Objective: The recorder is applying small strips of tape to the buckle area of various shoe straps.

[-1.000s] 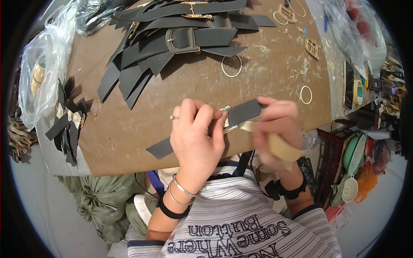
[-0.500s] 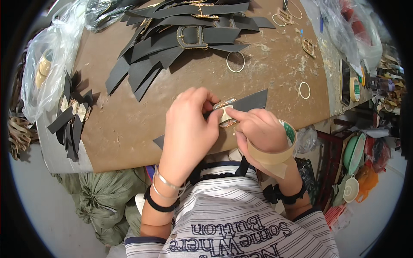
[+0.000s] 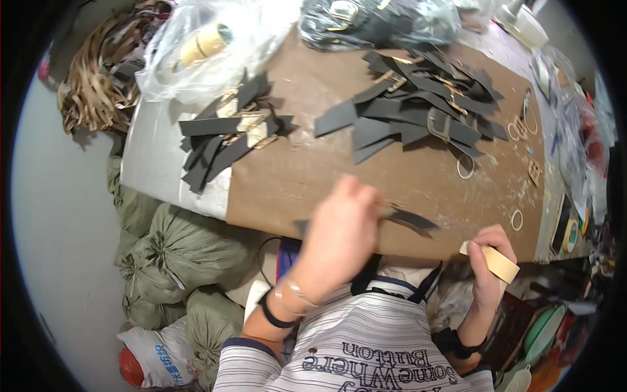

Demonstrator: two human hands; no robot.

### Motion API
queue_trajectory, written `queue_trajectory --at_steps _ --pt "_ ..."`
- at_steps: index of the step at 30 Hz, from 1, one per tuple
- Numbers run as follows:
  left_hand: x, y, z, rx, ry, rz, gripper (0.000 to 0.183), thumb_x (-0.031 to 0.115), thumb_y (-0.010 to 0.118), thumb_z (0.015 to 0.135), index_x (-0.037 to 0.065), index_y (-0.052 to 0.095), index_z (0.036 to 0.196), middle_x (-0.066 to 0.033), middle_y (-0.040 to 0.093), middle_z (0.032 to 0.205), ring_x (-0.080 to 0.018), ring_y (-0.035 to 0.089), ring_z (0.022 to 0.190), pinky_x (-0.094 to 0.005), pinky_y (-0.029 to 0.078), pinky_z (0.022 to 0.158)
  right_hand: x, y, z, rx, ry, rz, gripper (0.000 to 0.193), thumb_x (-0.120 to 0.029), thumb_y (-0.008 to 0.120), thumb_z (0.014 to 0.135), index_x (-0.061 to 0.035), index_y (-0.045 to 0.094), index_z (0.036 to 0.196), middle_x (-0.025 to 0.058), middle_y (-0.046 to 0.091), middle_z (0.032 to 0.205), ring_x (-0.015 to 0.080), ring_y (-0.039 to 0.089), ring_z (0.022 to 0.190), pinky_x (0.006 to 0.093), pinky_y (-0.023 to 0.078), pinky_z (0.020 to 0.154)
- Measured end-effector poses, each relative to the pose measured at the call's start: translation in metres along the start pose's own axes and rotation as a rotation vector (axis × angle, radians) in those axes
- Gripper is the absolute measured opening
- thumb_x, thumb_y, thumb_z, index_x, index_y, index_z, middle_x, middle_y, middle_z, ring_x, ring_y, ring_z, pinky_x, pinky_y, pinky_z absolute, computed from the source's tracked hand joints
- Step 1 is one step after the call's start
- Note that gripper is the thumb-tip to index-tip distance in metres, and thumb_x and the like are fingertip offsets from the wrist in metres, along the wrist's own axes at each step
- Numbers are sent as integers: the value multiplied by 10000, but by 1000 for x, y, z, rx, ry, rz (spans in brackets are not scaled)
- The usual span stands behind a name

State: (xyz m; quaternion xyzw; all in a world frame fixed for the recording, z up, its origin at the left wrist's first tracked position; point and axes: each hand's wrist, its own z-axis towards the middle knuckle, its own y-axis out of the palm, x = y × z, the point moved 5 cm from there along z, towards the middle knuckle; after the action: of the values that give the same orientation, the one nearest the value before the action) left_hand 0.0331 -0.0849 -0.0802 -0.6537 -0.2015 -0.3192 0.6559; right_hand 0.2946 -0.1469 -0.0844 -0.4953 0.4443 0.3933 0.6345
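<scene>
My left hand [image 3: 346,219], smeared by motion, is closed on a dark grey strap [image 3: 415,220] near the table's front edge. The strap's ends stick out on both sides of the hand, and its middle is hidden. Off to the right, by the same edge, my right hand [image 3: 485,274] grips a roll of cream masking tape [image 3: 501,264], with a short bit of tape by the thumb. At the left of the table lies a small pile of dark straps [image 3: 219,125] with cream tape on their middles. Farther back is a larger heap of dark straps with buckles [image 3: 398,111].
The brown-covered table [image 3: 281,189] also bears loose rings [image 3: 516,220] and a gold buckle [image 3: 534,172] at the right. A clear bag [image 3: 163,72] with tape rolls stands at the back left. Green sacks [image 3: 186,245] crowd the floor below the table's left front edge.
The view has swung to the left. My right hand has drawn away from the strap to the right with the tape roll, now held in the fingers. My left hand stays at the strap.
</scene>
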Motion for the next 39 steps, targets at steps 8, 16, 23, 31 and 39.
queue_trajectory --at_steps 8,16,23,31,39 --pt "-161 -128 37 255 -256 152 212 63 738 837 22 744 1045 -160 738 932 -296 706 810 -363 543 763 25 21 10 97 284 503 84 24 732 809 -12 665 844 22 538 891 140 515 843 260 397 771" --pt "33 -44 117 238 519 237 311 89 755 824 70 688 1128 -107 653 1093 -328 612 1071 -433 464 936 40 24 -1 -58 474 825 310 -14 628 928 42 634 1232 77 677 1040 156 636 993 282 486 898" --pt "50 51 195 -200 492 355 348 136 761 830 50 716 1163 -108 690 1080 -324 634 1066 -429 484 943 35 10 -14 -157 439 843 574 35 694 871 53 537 1423 55 672 1016 117 630 930 243 483 845" --pt "73 26 52 -101 456 108 407 122 811 769 65 725 1162 -105 688 1030 -320 653 925 -400 541 804 38 -51 -30 201 433 500 304 -4 755 833 40 683 1125 80 705 971 136 670 878 269 539 822" --pt "36 70 -1 -151 248 39 465 130 845 743 73 724 1189 -83 619 1040 -277 601 915 -383 520 761 -8 5 0 -295 127 -239 420 -46 732 840 -69 665 1255 45 690 879 180 650 782 325 492 714"
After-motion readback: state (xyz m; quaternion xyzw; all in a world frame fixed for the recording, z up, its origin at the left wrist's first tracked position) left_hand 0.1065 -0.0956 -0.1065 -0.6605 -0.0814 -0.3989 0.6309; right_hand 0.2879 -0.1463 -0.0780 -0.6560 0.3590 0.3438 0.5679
